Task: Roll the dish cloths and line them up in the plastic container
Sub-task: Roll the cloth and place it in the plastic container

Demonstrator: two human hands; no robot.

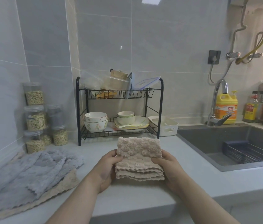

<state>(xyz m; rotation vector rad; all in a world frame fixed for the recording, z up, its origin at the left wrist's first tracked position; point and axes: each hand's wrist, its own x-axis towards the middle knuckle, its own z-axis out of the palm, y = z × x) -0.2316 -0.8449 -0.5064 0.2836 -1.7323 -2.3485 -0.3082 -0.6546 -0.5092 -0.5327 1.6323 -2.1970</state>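
gripping the beige cloth [139,157] crosswise, left hand [107,168], right hand [170,168].

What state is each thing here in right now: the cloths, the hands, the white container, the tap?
Beige cloth: folded in layers, top edge rolled over.
Left hand: holds the beige cloth's left side.
Right hand: holds its right side.
Grey cloths: unrolled, heaped on the counter.
White container: beside the rack, no rolled cloth visible inside.
Tap: no water running.
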